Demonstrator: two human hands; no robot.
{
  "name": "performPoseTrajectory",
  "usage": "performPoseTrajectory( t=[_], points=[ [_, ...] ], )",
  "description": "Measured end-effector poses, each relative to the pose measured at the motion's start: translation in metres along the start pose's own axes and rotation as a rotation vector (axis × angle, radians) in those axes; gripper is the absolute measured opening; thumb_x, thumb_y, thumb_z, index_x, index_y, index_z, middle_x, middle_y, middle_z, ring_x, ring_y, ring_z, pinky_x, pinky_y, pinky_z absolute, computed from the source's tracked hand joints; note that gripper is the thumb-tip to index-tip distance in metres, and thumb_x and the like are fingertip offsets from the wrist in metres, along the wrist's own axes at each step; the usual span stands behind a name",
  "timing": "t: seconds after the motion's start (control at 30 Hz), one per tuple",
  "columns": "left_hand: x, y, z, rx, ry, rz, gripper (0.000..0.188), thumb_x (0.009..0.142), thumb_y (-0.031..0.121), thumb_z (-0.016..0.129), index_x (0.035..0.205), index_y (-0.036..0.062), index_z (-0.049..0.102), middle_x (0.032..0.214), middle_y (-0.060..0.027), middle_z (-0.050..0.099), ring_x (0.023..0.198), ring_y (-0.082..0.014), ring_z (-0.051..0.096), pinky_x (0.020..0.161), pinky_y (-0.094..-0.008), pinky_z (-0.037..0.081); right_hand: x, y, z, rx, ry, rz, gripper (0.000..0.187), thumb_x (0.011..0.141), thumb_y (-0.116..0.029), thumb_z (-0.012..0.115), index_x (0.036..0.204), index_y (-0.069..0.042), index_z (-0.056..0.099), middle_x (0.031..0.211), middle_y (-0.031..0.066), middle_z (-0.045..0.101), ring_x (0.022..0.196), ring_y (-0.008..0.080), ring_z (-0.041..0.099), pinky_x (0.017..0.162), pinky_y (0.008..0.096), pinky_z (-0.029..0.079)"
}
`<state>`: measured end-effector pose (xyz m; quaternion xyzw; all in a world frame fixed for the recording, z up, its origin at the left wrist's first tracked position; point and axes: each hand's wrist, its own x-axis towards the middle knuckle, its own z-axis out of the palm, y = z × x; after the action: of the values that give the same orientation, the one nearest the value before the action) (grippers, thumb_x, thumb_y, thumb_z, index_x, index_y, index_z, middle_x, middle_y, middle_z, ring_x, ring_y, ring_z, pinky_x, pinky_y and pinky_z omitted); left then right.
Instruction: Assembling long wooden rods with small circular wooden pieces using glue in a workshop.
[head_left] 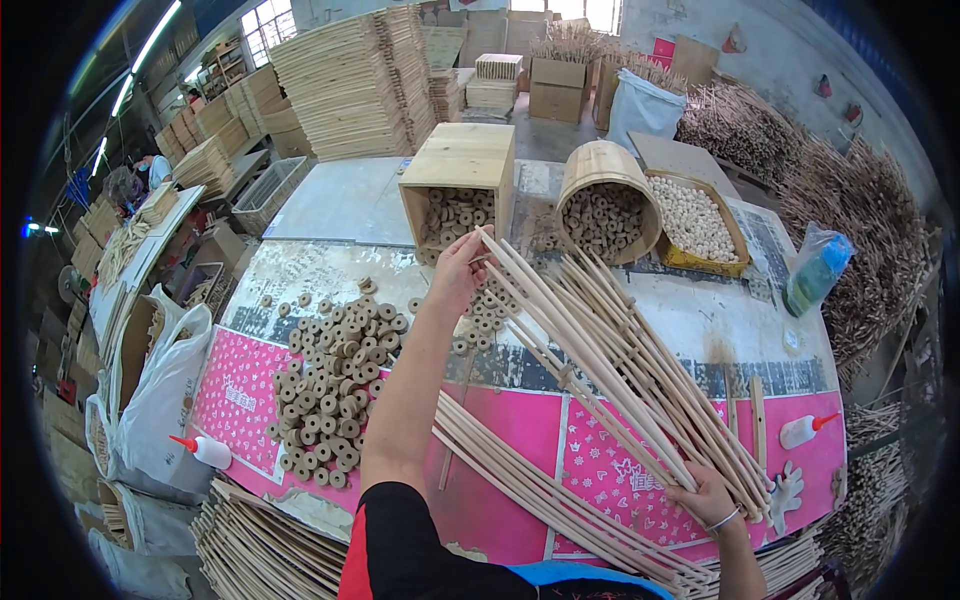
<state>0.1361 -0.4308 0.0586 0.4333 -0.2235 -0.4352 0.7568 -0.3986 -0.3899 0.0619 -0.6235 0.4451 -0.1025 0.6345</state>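
Note:
My left hand [459, 272] is closed around the far ends of a few long pale wooden rods [592, 358]. Their near ends lie in my right hand [706, 497], which is closed around them and wears a bracelet. The rods slant from the middle of the table toward its right front. Just right of them lies a bundle of darker rods [655, 365], some with a ring on the shaft. More rods [520, 462] lie across the pink sheet below. Left of my left forearm is a pile of wooden rings [335, 395].
Beyond my left hand, a wooden box [457, 158] and a round wooden bucket [600, 165] lie on their sides with rings inside. A yellow tray [705, 262] holds pale beads. Red-tipped glue bottles [208, 452] stand at both sides; a white glove [786, 495] lies at right.

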Motion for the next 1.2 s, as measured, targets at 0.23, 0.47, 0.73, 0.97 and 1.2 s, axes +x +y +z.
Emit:
performPoseTrajectory(
  t=[0.23,0.47,0.73,0.97,1.2],
  points=[
    [-0.007,0.01,0.001,0.04,-0.024,-0.012,0.03,0.102,0.031,0.058,0.118,0.01,0.071,0.082,0.0053,0.065,0.068,-0.002,0.055,0.054,-0.0166,0.039,0.003,0.007,-0.002,0.051,-0.02,0.026,0.02,0.089,-0.006,0.073,0.105,0.001,0.064,0.077,0.0049,0.067,0.067,0.0107,0.065,0.057,0.0234,0.051],
    [-0.007,0.012,0.003,0.065,-0.127,-0.036,0.029,0.099,0.028,0.062,0.116,0.0061,0.071,0.08,0.0053,0.063,0.065,-0.0024,0.055,0.051,-0.0159,0.039,0.005,0.001,-0.005,0.072,-0.074,0.065,0.021,0.09,-0.007,0.072,0.107,0.001,0.063,0.078,0.0057,0.068,0.067,0.0112,0.065,0.057,0.0235,0.052],
    [-0.022,-0.018,0.01,0.09,-0.098,-0.068,0.022,0.101,0.021,0.06,0.114,0.0052,0.069,0.084,0.0036,0.065,0.07,-0.004,0.059,0.055,-0.0166,0.045,0.008,0.004,-0.007,0.034,-0.073,0.076,0.022,0.091,-0.01,0.071,0.109,0.0,0.063,0.077,0.0042,0.066,0.062,0.0094,0.062,0.055,0.0223,0.05],
    [-0.021,-0.025,0.03,-0.026,-0.061,-0.038,0.024,0.104,0.026,0.053,0.115,0.0082,0.065,0.095,-0.0034,0.072,0.074,-0.0075,0.064,0.061,-0.0202,0.051,0.008,-0.001,0.003,0.07,-0.04,0.083,0.022,0.092,-0.011,0.071,0.11,0.0,0.063,0.075,0.0025,0.065,0.061,0.0076,0.06,0.053,0.0215,0.049],
    [-0.033,-0.05,0.049,-0.067,-0.084,0.028,0.022,0.102,0.03,0.059,0.106,0.0094,0.067,0.087,0.0015,0.071,0.071,-0.0052,0.061,0.061,-0.0215,0.049,0.014,0.001,0.01,0.002,-0.025,0.041,0.022,0.093,-0.012,0.071,0.11,-0.001,0.064,0.078,0.0018,0.063,0.062,0.0075,0.059,0.052,0.022,0.048]
  ],
)
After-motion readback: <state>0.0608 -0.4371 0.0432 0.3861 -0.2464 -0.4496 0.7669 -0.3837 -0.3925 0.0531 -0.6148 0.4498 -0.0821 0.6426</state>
